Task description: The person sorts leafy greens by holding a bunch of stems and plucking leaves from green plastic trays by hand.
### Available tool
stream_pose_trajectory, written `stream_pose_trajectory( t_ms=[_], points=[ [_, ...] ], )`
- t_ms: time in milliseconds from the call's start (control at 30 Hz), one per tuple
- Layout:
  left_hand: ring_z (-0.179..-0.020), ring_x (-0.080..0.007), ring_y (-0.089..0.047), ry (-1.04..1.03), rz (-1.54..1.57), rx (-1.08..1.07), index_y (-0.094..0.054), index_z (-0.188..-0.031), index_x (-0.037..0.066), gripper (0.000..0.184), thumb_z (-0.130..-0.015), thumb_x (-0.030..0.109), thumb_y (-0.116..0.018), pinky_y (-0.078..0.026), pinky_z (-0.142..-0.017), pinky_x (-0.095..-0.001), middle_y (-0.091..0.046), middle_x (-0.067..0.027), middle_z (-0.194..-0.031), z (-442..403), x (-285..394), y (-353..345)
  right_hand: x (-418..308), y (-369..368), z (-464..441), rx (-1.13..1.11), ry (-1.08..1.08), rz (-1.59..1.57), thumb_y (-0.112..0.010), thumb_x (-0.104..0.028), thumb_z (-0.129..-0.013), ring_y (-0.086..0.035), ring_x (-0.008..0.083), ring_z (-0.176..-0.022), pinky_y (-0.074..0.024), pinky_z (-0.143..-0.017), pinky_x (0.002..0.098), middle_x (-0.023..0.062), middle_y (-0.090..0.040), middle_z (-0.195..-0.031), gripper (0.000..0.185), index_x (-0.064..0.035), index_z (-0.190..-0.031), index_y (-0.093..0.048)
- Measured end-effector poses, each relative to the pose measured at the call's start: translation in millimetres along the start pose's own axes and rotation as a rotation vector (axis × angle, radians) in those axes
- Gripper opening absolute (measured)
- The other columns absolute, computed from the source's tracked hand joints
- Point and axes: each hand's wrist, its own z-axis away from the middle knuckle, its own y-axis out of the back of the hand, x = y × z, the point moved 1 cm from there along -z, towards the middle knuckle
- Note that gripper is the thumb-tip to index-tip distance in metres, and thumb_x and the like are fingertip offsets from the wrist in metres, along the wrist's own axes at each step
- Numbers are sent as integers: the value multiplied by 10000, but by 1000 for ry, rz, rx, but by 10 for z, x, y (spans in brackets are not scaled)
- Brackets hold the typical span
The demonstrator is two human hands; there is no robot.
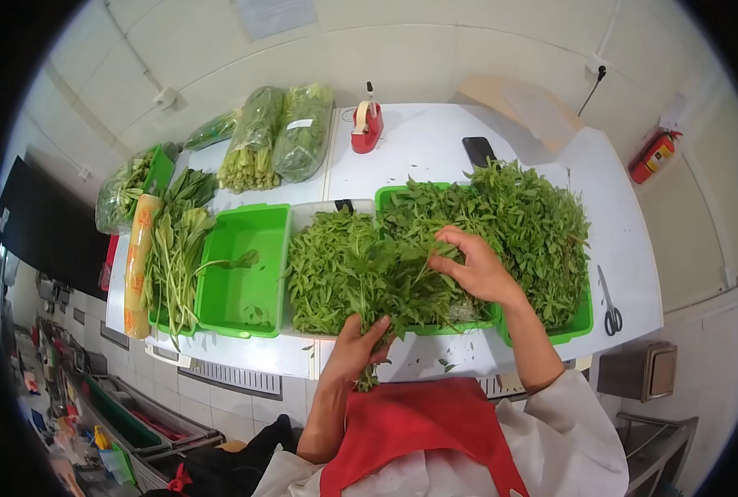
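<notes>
My left hand [356, 348] is wrapped round the stems of a bunch of leafy greens [373, 273], near the table's front edge. Some stem ends stick out below the fist. To the right, my right hand [478, 267] is closed, thumb and index finger pinching a thin sprig at the bunch's side. Beneath and around both hands lie heaped loose greens in a pale tub [307, 214] and a green tub [394, 192]. A taller pile of the same greens [539, 240] fills another green tub at the right.
At left stand a green tub [226, 290] with a few leaves, long-stemmed greens [174, 265] and a plastic film roll [138, 265]. Bagged vegetables [257, 137], a red tape dispenser [367, 131] and a black phone [478, 151] lie farther back. Scissors [611, 311] lie near the right edge.
</notes>
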Motion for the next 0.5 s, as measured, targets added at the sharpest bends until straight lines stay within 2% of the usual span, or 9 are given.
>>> stream_pose_trajectory(
  t_ms=[100,167,200,267,300,367,400,467,500],
  points=[
    [-450,-111,-409,-9,-11,-7,-552,-1010,23,215,-1037,235,-573,-306,-417,-256,-593,-93,-758,-12,2,-15,161,-41,29,183,27,-286,-690,-189,-950,-570,139,-1008,-472,-827,295,72,-623,-1162,160,-46,-1014,-659],
    [-452,-104,-411,-17,-31,47,-552,-999,18,221,-1042,235,-564,-305,-418,-257,-596,-88,-758,8,11,-26,164,-23,80,321,-46,-588,-657,-100,-926,-597,239,-1000,-475,-849,322,81,-635,-1111,97,-40,-1002,-666],
    [-452,-104,-411,-21,-35,48,-552,-999,18,221,-1042,235,-564,-305,-418,-257,-596,-88,-758,-2,23,-8,168,-7,92,322,-42,-590,-657,-100,-926,-597,239,-1000,-475,-849,322,81,-635,-1111,97,-40,-1002,-666],
    [-456,-99,-417,-12,-31,32,-549,-1005,16,210,-1039,223,-569,-303,-417,-252,-604,-85,-768,-9,16,10,147,54,159,436,47,-31,-643,-55,-905,-600,257,-1039,-479,-899,347,105,-623,-1105,82,-34,-978,-674],
    [-456,-99,-417,-11,-30,32,-549,-1005,16,210,-1039,223,-569,-303,-417,-252,-604,-85,-768,-10,12,5,69,45,192,436,47,-30,-643,-55,-905,-600,257,-1039,-479,-899,347,105,-623,-1105,82,-34,-978,-674],
    [-461,-95,-418,-4,-21,72,-549,-1013,22,191,-1036,210,-574,-298,-418,-247,-607,-78,-765,-4,6,0,-193,37,263,589,268,62,-627,-5,-868,-600,278,-1059,-461,-957,389,109,-623,-1098,109,-32,-953,-690],
    [-461,-95,-418,0,-18,73,-549,-1013,22,191,-1036,210,-574,-298,-418,-247,-607,-78,-765,0,-3,-1,-251,55,275,585,264,62,-627,-5,-868,-600,278,-1059,-461,-957,389,109,-623,-1098,109,-32,-953,-690],
    [-477,-81,-417,-18,-40,76,-554,-1007,28,158,-1028,182,-586,-300,-423,-239,-611,-62,-760,-4,-12,9,-350,64,279,467,517,347,-639,7,-836,-596,294,-1064,-436,-989,421,107,-621,-1105,121,-45,-915,-714],
    [-477,-81,-417,-17,-40,75,-554,-1007,28,158,-1028,182,-586,-300,-423,-239,-611,-62,-760,-14,-30,1,-370,60,258,468,516,348,-639,7,-836,-596,294,-1064,-436,-989,421,107,-621,-1105,121,-45,-915,-714]
  ],
)
